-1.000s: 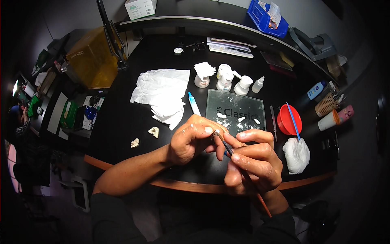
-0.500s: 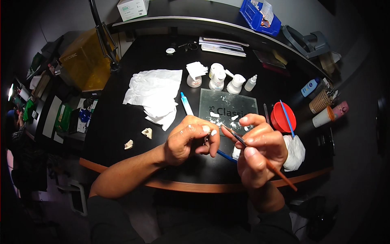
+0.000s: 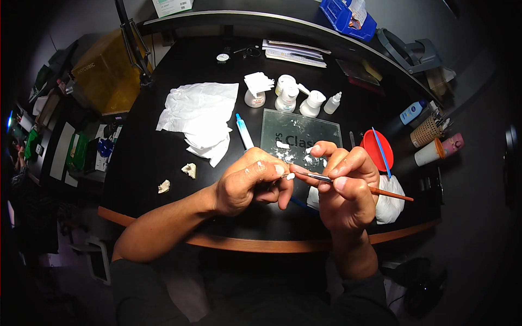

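My left hand (image 3: 246, 180) is closed, pinching a small white tooth-like piece (image 3: 291, 176) that shows beside the thumb tip; how it is held behind the fingers is hidden. White specks dot the thumb. In my right hand (image 3: 352, 187) is a slim paintbrush (image 3: 390, 194) with a brown wooden handle and a dark metal ferrule, gripped between thumb and fingers. Its tip points left and meets or nearly meets the white piece. Behind both hands lies a glass slab (image 3: 321, 122) with white crumbs and paste (image 3: 283, 145) on it.
Several white bottles (image 3: 286, 100) stand behind the slab. To the left lie white tissues (image 3: 198, 108), a blue-white tube (image 3: 244, 131) and two beige jagged model pieces (image 3: 188, 170). A red bowl (image 3: 375, 149) with a blue stick across it and white wadding (image 3: 392, 204) sit right.
The brush has swung from a steep slant to nearly level, its tip now at the white piece. My right hand has turned with it. The whole view has shifted slightly.
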`<state>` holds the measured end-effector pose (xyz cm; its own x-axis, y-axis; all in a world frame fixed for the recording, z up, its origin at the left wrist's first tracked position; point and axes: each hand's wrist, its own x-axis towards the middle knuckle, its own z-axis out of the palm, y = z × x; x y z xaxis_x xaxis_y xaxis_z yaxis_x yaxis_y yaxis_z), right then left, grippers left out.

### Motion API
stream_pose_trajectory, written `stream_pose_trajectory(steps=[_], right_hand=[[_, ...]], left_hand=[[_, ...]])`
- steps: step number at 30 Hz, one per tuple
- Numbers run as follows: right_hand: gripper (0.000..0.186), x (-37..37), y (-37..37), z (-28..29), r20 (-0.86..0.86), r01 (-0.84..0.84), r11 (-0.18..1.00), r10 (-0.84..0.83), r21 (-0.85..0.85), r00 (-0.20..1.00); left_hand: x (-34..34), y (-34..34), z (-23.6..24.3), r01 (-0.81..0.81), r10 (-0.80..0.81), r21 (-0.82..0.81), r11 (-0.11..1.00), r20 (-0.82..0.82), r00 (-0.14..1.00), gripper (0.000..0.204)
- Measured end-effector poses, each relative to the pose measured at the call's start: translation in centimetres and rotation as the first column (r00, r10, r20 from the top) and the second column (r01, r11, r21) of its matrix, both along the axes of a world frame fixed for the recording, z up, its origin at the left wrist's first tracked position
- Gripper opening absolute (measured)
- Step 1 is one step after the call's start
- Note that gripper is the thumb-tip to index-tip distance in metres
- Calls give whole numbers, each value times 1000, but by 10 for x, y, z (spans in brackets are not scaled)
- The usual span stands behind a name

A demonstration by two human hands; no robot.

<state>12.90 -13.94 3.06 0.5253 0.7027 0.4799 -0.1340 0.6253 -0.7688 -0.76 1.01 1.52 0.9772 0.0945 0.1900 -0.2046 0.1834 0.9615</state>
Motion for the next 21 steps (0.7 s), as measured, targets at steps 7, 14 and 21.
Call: stream_pose_trajectory(steps=[7,14,21], right_hand=[[12,-2,-2,1,-34,-4,1000,4,-15,999],[11,-2,-1,1,-3,-10,1000,10,-7,1000],[11,-1,-1,1,12,-12,1000,12,10,1000]], left_hand=[[1,1,0,47,-47,8,999,22,999,51],[0,2,-1,34,-34,-14,999,-1,999,53],[1,0,0,14,-14,-13,1000,11,1000,53]])
